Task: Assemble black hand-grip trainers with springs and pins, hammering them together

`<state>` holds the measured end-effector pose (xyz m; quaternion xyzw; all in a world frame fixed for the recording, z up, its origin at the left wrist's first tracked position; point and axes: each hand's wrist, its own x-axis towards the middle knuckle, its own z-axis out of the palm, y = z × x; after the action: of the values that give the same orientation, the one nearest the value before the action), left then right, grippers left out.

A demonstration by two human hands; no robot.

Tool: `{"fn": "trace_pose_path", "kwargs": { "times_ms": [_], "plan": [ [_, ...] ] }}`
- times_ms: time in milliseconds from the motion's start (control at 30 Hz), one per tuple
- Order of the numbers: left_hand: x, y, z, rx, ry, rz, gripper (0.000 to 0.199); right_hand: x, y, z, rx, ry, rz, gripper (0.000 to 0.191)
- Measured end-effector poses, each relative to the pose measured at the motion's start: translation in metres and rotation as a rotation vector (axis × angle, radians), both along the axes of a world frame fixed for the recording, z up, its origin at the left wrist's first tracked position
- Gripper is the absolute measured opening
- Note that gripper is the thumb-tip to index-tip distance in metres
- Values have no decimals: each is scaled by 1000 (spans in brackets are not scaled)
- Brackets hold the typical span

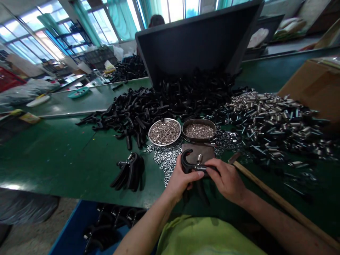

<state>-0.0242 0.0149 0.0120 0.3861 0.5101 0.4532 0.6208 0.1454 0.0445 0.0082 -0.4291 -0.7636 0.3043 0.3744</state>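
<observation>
A black hooked clamp part [188, 165] is held between my two hands, over a brown-grey block [208, 151]. My left hand [180, 179] is closed around its hooked left side, thumb along the lower edge. The closed fingers of my right hand [225, 177] grip the part's right end. A silver spring [199, 159] stands at the part's upper edge, between the hands. Behind the block are a round dish of small metal pins [165, 143] and an oval tin of tiny metal pieces [199, 139]. Small metal nuts [168, 161] lie left of the block.
Several clamps [131, 171] stand at the left. A wooden-handled hammer [268, 191] lies at the right. Black parts [138, 109] and springs with bolts [276, 109] are heaped behind, before a large dark bin [196, 39]. A cardboard box [313, 88] is at right; a person's head [156, 20] shows behind.
</observation>
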Motion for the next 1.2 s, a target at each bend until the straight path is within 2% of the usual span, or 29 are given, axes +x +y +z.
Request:
{"fn": "trace_pose_path", "kwargs": {
  "times_ms": [67, 133, 200, 233, 300, 400, 467, 600, 700, 900, 1067, 1200],
  "plan": [
    [-3, 1, 1, 163, 164, 50, 84, -2, 5, -7, -377, 37, 2, 41],
    [-4, 2, 2, 287, 289, 36, 89, -6, 12, -11, -691, 80, 128, 50],
    [-4, 1, 1, 313, 360, -29, 87, -12, 18, -10, -766, 117, 264, 47],
    [-3, 0, 0, 306, 375, -40, 85, -16, 19, -8, -728, 128, 287, 42],
    [-1, -2, -4, 279, 354, 0, 82, -23, 19, -3, -574, 99, 212, 30],
    [1, -6, -12, 250, 276, 61, 81, -30, 14, 5, -345, -102, 59, 21],
    [0, -9, -17, 268, 290, 44, 82, -32, 11, 8, -268, -247, 60, 23],
    [-6, -9, -22, 338, 378, -21, 82, -31, 9, 10, -231, -391, 98, 24],
    [-8, -6, -27, 360, 385, -62, 81, -31, 10, 9, -258, -413, 85, 24],
    [-8, -1, -35, 425, 413, -49, 77, -34, 9, 8, -250, -438, 38, 25],
    [-9, 6, -40, 390, 395, -133, 77, -36, 12, -4, -219, -582, 14, 26],
    [-8, 18, -48, 270, 381, -220, 82, -30, 32, -18, -235, -656, 95, 31]
  ]
}}
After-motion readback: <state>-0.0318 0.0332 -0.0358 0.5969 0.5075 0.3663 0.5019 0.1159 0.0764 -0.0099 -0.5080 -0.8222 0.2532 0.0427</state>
